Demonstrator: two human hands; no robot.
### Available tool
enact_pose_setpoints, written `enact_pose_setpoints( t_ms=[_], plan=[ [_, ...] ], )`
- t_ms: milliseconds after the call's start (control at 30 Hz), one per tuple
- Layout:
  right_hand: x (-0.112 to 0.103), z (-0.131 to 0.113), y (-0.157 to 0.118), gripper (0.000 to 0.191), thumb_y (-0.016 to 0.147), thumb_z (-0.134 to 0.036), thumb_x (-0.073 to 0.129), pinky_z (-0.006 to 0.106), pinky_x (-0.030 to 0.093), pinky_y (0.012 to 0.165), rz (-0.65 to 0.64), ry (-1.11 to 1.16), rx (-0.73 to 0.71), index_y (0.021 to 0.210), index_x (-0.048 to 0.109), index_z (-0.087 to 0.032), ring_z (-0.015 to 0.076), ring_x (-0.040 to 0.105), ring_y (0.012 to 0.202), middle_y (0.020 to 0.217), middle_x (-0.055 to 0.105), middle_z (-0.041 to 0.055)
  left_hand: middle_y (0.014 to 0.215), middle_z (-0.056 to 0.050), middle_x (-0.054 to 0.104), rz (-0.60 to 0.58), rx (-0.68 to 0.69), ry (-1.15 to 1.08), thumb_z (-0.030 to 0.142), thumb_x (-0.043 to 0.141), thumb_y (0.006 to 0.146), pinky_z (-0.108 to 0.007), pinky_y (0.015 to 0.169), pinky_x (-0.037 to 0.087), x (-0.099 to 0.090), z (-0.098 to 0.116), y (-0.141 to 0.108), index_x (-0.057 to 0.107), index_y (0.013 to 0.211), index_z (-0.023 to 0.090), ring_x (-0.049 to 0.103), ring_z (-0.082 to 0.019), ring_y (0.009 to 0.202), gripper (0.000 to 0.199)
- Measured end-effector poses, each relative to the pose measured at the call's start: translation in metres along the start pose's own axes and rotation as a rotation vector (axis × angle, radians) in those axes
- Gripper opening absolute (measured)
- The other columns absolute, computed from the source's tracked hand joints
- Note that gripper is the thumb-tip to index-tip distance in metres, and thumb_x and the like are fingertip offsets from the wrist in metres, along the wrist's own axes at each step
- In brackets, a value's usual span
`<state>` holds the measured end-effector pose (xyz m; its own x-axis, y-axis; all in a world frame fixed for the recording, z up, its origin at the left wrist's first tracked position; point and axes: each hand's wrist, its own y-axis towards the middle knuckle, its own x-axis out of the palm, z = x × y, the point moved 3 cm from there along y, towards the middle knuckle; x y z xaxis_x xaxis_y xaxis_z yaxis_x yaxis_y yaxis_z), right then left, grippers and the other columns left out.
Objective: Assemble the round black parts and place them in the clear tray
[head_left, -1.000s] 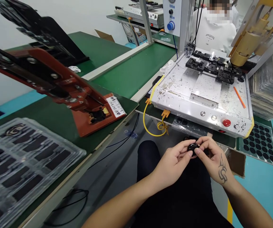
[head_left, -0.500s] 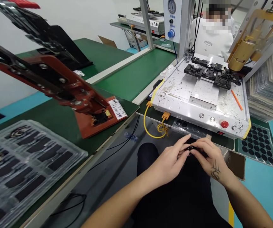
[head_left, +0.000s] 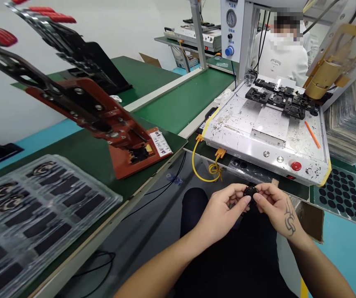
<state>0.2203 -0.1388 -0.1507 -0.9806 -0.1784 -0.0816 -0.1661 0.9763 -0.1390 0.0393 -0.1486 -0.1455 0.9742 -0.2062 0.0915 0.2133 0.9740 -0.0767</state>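
- Right now my left hand (head_left: 224, 211) and my right hand (head_left: 278, 209) meet over my lap, just below the front edge of the white paint-flecked machine table (head_left: 258, 124).
- Between them sits a small round black plastic part (head_left: 251, 193); my left thumb and forefinger pinch its left side, and my right fingertips (head_left: 256, 198) press on its right side, so both hands are closed on it.
- To my left, a stack of clear plastic blister trays (head_left: 41, 207) lies on the green bench (head_left: 81, 153); its rows of pockets hold flat black pieces, and a few pockets at the far left hold coiled parts.
- At the right, a green perforated tray (head_left: 340, 194) shows rows of dark round holes; I cannot tell whether anything sits in them.
- On the machine table, a black fixture (head_left: 277, 97) holds several dark parts under a brass-coloured nozzle (head_left: 322, 80), with an orange pencil (head_left: 312, 134) lying beside it.
- A red-brown toggle press (head_left: 103, 120) stands on the bench, and a person in a white top (head_left: 281, 58) sits behind the machine.
- Compared with half a second ago, the part has come up between my fingertips and shows as a round face, where it lay flatter and mostly covered before; my view has tipped upward, so the press handles' red grips now show.
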Motion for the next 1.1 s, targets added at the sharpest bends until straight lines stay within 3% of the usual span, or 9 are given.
enact_pose_setpoints(
  t_ms=[367, 600, 767, 1100],
  plan=[
    [-0.002, -0.007, -0.004, 0.035, 0.094, -0.057, 0.077, 0.029, 0.052, 0.055, 0.035, -0.081, -0.027, 0.096, 0.074, -0.022, 0.0152, 0.058, 0.055, 0.066, 0.064, -0.0013, 0.088, -0.004, 0.075, 0.017, 0.077, 0.099, 0.03, 0.073, 0.096, -0.028, 0.074, 0.059, 0.002, 0.007, -0.001, 0.077, 0.108, 0.017, 0.071, -0.018, 0.078, 0.018],
    [0.0, -0.004, -0.006, 0.034, 0.094, -0.057, 0.077, 0.029, 0.052, 0.056, 0.082, -0.133, -0.069, 0.094, 0.073, -0.023, 0.0156, 0.058, 0.058, 0.071, 0.067, -0.0001, 0.085, -0.004, 0.073, 0.022, 0.097, 0.128, 0.032, 0.07, 0.099, -0.029, 0.074, 0.059, 0.002, 0.007, -0.004, 0.074, 0.106, 0.017, 0.072, -0.018, 0.077, 0.017],
    [0.003, -0.008, -0.006, 0.029, 0.096, -0.052, 0.075, 0.03, 0.056, 0.061, 0.073, -0.138, -0.107, 0.094, 0.074, -0.023, 0.0182, 0.065, 0.067, 0.081, 0.074, 0.0033, 0.086, -0.004, 0.073, 0.034, 0.121, 0.157, 0.033, 0.067, 0.101, -0.028, 0.072, 0.058, 0.002, 0.006, -0.004, 0.072, 0.105, 0.017, 0.072, -0.018, 0.078, 0.018],
    [0.003, -0.015, -0.007, 0.021, 0.1, -0.044, 0.073, 0.03, 0.058, 0.063, 0.066, -0.214, -0.199, 0.095, 0.075, -0.024, 0.0191, 0.069, 0.069, 0.083, 0.075, 0.0033, 0.087, -0.006, 0.074, 0.071, 0.166, 0.217, 0.036, 0.066, 0.102, -0.027, 0.07, 0.056, 0.0, 0.004, -0.004, 0.072, 0.105, 0.016, 0.07, -0.019, 0.078, 0.02]
  ],
)
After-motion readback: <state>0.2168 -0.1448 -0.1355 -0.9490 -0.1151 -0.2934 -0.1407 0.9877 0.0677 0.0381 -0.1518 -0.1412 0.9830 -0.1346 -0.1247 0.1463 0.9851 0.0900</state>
